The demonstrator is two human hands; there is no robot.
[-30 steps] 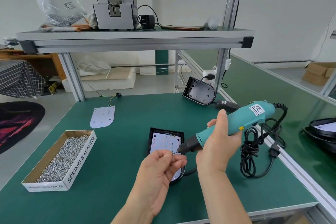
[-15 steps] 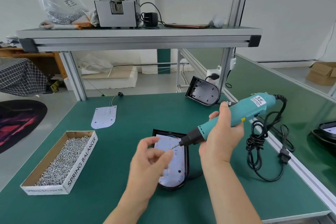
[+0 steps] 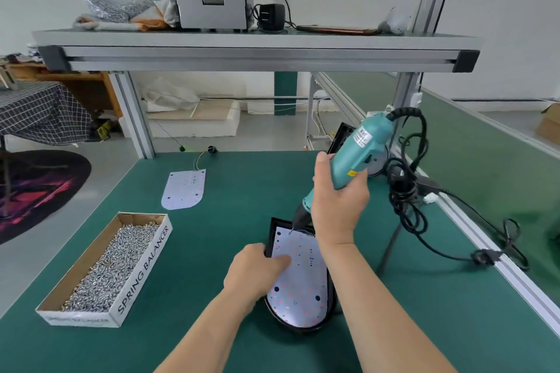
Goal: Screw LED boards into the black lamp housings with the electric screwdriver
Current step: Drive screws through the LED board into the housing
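Your L hand [image 3: 257, 277] grips left rim of black housing [image 3: 271, 228]; R hand [image 3: 336, 209] holds the screwdriver [image 3: 356, 157]. Bit tip [image 3: 291, 231] sits at far-left corner of LED board [image 3: 303, 278], board's long axis away from you.

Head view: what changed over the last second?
The left hand let go at the bit tip and dropped to grip the black lamp housing at its left rim, fingers on the LED board. The right hand tilted the electric screwdriver steeply, tip down at the board's top corner. Unchanged: right grip, screw box, spare board.
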